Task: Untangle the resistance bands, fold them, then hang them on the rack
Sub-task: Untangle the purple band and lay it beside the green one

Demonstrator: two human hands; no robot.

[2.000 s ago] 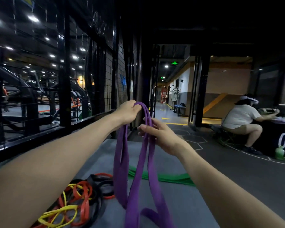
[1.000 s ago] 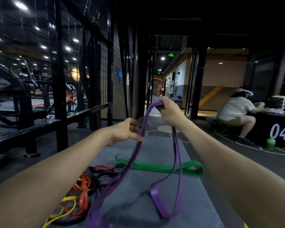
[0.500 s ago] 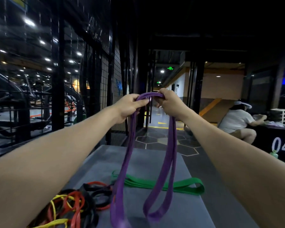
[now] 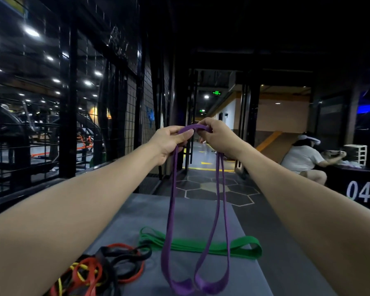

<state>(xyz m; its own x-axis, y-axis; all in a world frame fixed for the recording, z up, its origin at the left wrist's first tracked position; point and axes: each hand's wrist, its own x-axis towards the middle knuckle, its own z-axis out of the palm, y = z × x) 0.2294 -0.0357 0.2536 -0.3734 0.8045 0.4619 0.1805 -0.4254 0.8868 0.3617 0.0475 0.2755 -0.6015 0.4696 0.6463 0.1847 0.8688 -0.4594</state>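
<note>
Both arms reach forward at chest height. My left hand [image 4: 171, 141] and my right hand [image 4: 217, 136] sit side by side and grip the top of a purple resistance band [image 4: 171, 210]. The band hangs down in two long loops whose bottoms touch the grey mat [image 4: 201, 212]. A green band [image 4: 203, 245] lies folded flat across the mat behind the loops. A tangle of red, black and yellow bands [image 4: 100, 272] lies on the mat at the lower left.
A black metal grid rack and frame [image 4: 135, 103] runs along the left, with gym machines behind it. A seated person [image 4: 301, 159] is at the right beside a black box marked 04 [image 4: 359, 191]. Hexagon-patterned floor [image 4: 212, 186] extends beyond the mat.
My left hand has risen to meet my right hand at the band's top. The purple band, earlier stretched slantwise, now hangs straight as two even loops. The view has tilted slightly.
</note>
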